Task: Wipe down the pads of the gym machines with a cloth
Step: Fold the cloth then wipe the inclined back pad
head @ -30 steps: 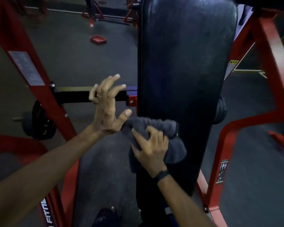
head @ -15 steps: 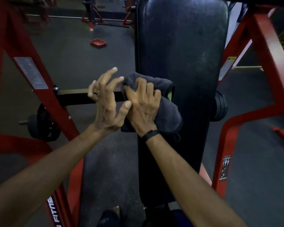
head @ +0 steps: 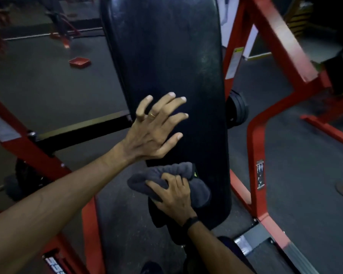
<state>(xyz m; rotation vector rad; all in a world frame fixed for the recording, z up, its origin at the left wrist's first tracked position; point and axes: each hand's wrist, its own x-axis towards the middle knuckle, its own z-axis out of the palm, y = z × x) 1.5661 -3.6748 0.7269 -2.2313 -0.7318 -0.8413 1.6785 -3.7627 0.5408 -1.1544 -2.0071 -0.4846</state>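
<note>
Right hand (head: 172, 196) clamps its fingers on the bunched dark grey cloth (head: 167, 181), pressed to the long black vinyl pad (head: 166, 56) near its lower left edge. Just above, left hand (head: 154, 129) spreads its fingers apart over the pad; pad bare above.

1. the pad (head: 166, 56) is a long, black, glossy cushion with rounded corners, running from the top of the view down toward the person, narrowing slightly at its near end; faint smudges show on its surface.
2. the cloth (head: 198, 191) is dark grey, thick and towel-like, bunched into a rumpled wad, with a small green patch at its upper right; it lies against the pad's near left edge.
</note>
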